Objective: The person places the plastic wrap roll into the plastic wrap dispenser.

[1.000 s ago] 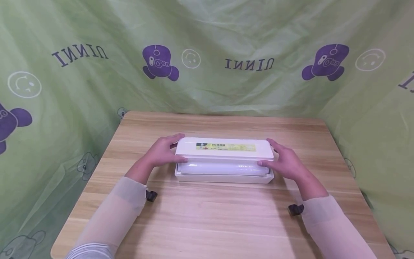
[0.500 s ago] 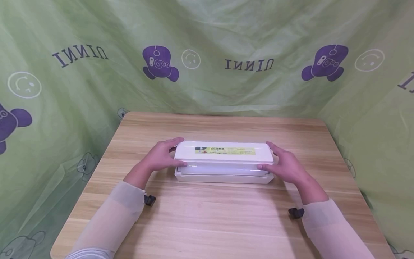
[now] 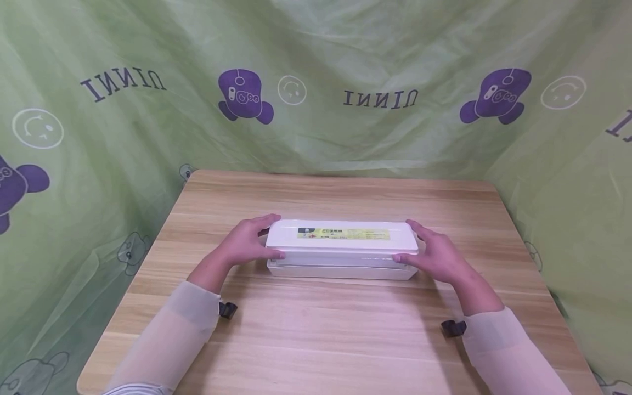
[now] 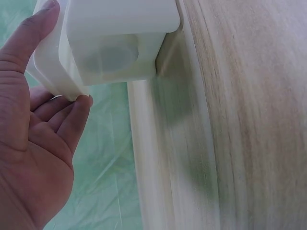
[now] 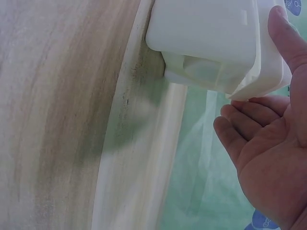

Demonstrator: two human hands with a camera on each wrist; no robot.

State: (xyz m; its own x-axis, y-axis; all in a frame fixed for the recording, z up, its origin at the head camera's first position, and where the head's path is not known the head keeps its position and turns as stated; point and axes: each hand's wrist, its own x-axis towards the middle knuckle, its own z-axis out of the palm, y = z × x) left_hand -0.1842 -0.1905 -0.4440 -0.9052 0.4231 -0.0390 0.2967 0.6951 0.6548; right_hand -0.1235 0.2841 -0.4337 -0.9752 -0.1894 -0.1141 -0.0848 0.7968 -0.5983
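Note:
A white cling film box lies lengthwise across the table, its base (image 3: 340,272) resting on the wood. Over the base sits the white lid (image 3: 340,244), which bears a yellow-green label (image 3: 344,234). A strip of the whitish roll (image 3: 336,259) shows between the two parts. My left hand (image 3: 244,241) grips the lid's left end, thumb on the near side and fingers behind. At the right end my right hand (image 3: 441,255) holds the lid the same way. Both wrist views show the lid (image 4: 53,62) fitted close over the base (image 5: 201,24).
The wooden table (image 3: 321,334) has rounded corners and stretches in front of the box and behind it. A green curtain (image 3: 316,142) with purple bear prints hangs around its back and sides. Small black pieces (image 3: 228,310) stick out at both sleeve cuffs.
Both hands have lowered the lid toward the base and slightly nearer to me. Less of the roll shows now than before. The base has stayed in place.

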